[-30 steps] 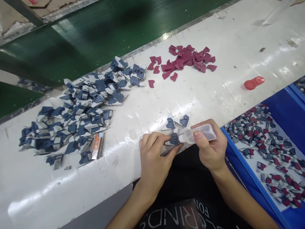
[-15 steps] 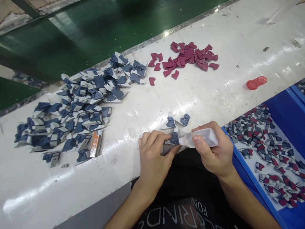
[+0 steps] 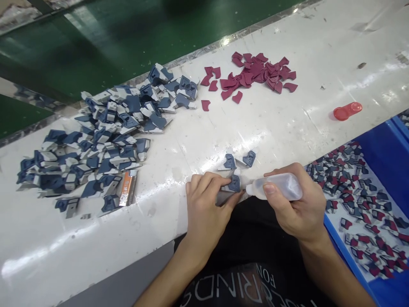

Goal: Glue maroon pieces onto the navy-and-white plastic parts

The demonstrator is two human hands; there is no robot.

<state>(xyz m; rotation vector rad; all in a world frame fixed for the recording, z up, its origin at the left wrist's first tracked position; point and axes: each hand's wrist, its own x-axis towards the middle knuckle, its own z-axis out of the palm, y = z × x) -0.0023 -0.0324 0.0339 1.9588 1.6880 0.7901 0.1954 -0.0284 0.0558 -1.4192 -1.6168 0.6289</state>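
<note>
My left hand grips a blue and grey part between thumb and fingers at the table's near edge. In my right hand is a translucent squeeze bottle, lying sideways with its nozzle pointing left, a small gap away from the held part. Just beyond the fingers, two more blue and grey parts rest on the white table. Farther back lies a loose pile of maroon pieces.
A large heap of blue and grey parts covers the left side, beside an orange and silver packet. A red object lies to the right. Below it, a blue bin holds many blue, grey and maroon parts.
The bottle in my right hand has moved right, and its nozzle has come away from the held part. My left hand keeps its grip. The view has shifted slightly.
</note>
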